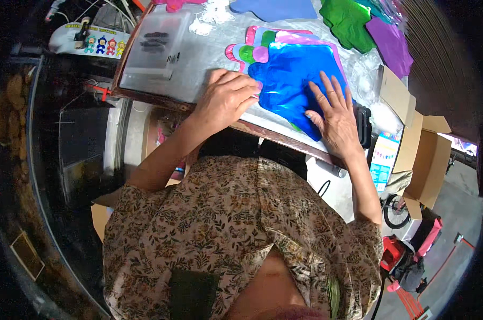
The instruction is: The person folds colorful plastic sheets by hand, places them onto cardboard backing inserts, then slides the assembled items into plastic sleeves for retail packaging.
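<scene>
A flat, shiny blue foil piece (292, 72), like a deflated foil balloon, lies near the table's front edge. Under it is a fanned stack of similar foils, with pink, light blue and green rounded lobes (246, 53) showing along its upper left. My left hand (230, 98) is closed at the blue foil's left edge, its fingers bent and pinching there; a bit of pink shows at the fingertips. Spread flat, my right hand (335, 114) rests on the right part of the blue foil, with nothing gripped.
A clear plastic case (153, 56) lies on the table (191, 88) to the left. Green foils (348, 26) and a purple foil (389, 45) are at the far right. White string (212, 16) sits at the back. Open cardboard boxes (428, 154) stand beyond the table's right end.
</scene>
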